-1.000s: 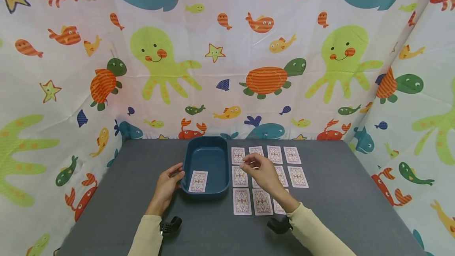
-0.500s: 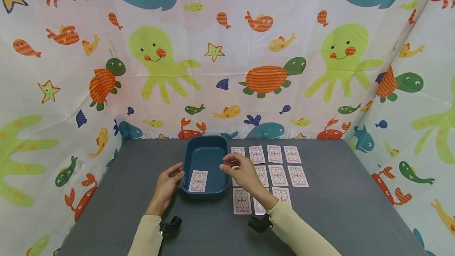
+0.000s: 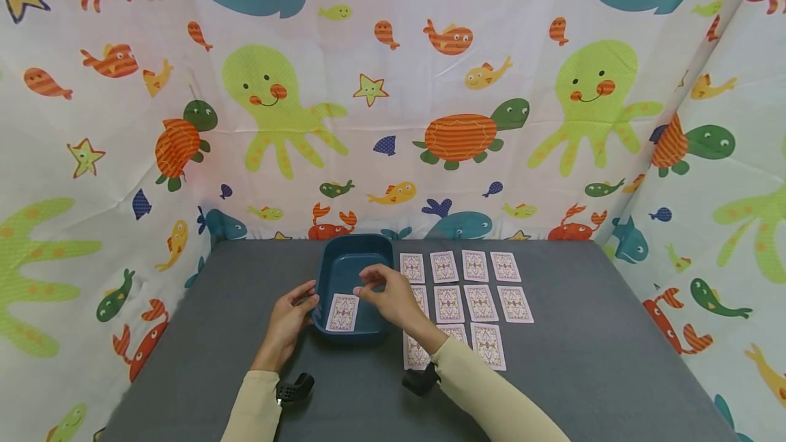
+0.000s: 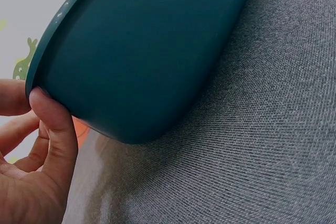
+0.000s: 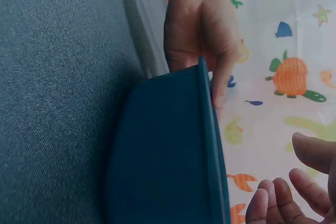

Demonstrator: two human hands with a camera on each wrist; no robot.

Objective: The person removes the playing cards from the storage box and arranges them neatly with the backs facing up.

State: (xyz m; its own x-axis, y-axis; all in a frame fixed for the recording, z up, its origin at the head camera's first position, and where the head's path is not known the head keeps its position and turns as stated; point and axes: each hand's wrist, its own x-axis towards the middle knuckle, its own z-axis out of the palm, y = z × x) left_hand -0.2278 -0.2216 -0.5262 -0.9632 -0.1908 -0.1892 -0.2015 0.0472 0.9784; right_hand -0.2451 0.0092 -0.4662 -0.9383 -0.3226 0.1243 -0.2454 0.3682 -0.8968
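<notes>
My left hand [image 3: 288,319] holds the left side of a dark blue plastic tub [image 3: 353,264], thumb [image 4: 55,114] against the outer wall just under the rim. A playing card [image 3: 342,312] with a red-patterned back lies inside the tub at its near left. Over the tub's right half hovers my right hand [image 3: 393,297], its fingers loosely bent. In the right wrist view the thumb [image 5: 315,151] stands apart from the fingers, nothing between them. To the tub's right, face-down cards [image 3: 449,303] lie in three rows; my right forearm hides parts of the nearest left ones.
A grey cloth-covered table [image 3: 571,360] carries everything. Patterned sea-animal curtain [image 3: 393,142] closes off the back and both sides. Black wrist-worn devices [image 3: 296,389] sit below each hand. The card rows begin right beside the tub's right wall.
My right hand has moved left from above the cards to above the tub, uncovering cards in the middle columns. The left hand and the tub have stayed put.
</notes>
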